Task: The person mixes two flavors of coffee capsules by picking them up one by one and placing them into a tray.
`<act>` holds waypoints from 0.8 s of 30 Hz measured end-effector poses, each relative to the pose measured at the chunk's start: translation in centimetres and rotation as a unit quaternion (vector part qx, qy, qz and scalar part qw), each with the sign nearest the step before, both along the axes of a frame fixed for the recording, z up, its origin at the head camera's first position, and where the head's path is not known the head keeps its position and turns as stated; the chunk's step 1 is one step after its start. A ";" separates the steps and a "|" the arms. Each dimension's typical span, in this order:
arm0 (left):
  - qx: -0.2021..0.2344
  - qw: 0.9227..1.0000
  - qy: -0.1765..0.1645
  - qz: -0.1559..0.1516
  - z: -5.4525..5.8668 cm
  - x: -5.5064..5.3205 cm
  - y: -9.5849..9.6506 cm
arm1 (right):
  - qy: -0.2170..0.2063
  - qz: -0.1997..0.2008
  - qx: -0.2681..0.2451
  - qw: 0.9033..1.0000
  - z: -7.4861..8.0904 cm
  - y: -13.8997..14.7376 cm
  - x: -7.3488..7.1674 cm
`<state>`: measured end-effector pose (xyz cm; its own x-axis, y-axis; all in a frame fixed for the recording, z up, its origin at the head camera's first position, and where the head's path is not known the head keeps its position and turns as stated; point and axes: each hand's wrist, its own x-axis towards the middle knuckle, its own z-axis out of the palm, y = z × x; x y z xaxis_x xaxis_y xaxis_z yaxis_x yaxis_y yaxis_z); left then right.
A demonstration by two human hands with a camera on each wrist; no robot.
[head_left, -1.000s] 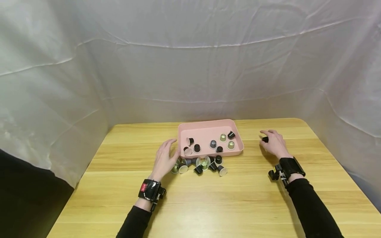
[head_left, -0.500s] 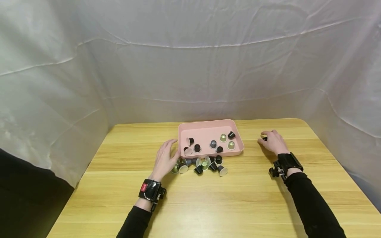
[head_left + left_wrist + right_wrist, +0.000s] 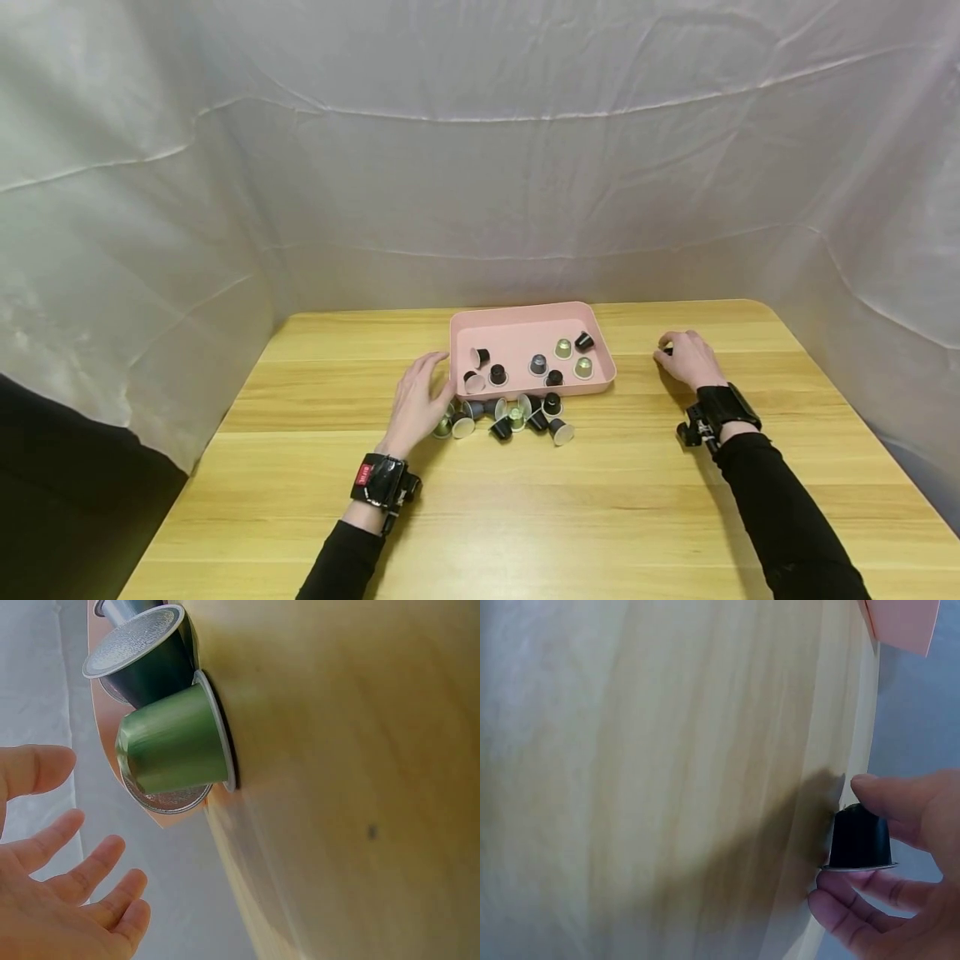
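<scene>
Head view: The pink tray (image 3: 517, 325) sits at the far middle of the table (image 3: 480, 517) with several tray capsules (image 3: 563, 347) inside. A cluster of loose capsules (image 3: 516, 417) lies on the table along the tray's near edge. Your left hand (image 3: 412, 408) is just left of the tray. Your right hand (image 3: 690, 360) is low over the table, well apart from the tray on its right.

Left wrist view: Your left hand is empty, with its fingers apart. A green capsule (image 3: 174, 744) stands rim-down on the table; a dark capsule (image 3: 150, 671) beside it is tilted, foil showing. Judged from their closeness, the left hand is best held clear, to avoid toppling them.

Right wrist view: Your right hand pinches a black capsule (image 3: 861, 838), thumb at the narrow end, fingertips at the rim. The capsule appears to be on its side; whether it touches the table cannot be told. Apply light, even pressure along its length. Bear on the rim rather than the foil, which would probably dent. Uneven pressure could tip the tapered body out of the pinch.
</scene>
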<state>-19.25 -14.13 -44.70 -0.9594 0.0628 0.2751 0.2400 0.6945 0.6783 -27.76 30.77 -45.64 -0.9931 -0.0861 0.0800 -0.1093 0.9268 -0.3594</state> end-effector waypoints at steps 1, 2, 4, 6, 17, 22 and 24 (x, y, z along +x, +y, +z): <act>-0.001 1.000 -0.001 0.000 0.0 0.0 0.0 | 0.002 0.000 -0.002 1.000 0.0 0.0 0.0; -0.001 1.000 -0.001 0.000 0.0 0.0 0.0 | 0.006 0.001 -0.003 1.000 0.1 0.0 0.1; -0.002 1.000 -0.001 0.000 0.0 0.0 0.1 | 0.015 0.001 -0.007 1.000 0.2 0.0 0.2; -0.004 1.000 0.002 -0.001 -0.1 0.0 0.1 | 0.025 0.002 -0.014 1.000 0.2 0.0 0.3; -0.001 1.000 0.006 -0.004 0.1 0.0 0.1 | 0.039 -0.002 -0.045 0.998 0.0 -0.2 0.8; 0.002 1.000 0.003 -0.008 0.1 0.0 0.1 | 0.035 -0.009 -0.055 0.998 0.1 -0.4 1.0; 0.002 1.000 0.002 -0.008 0.1 0.0 0.1 | 0.033 -0.012 -0.059 0.998 0.2 -0.6 1.2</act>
<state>-19.23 -14.01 -44.57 -0.9571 0.0765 0.2796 0.2535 0.6887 0.6793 -26.60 30.21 -45.40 -0.9869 -0.0483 0.1539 -0.1148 0.8807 -0.4595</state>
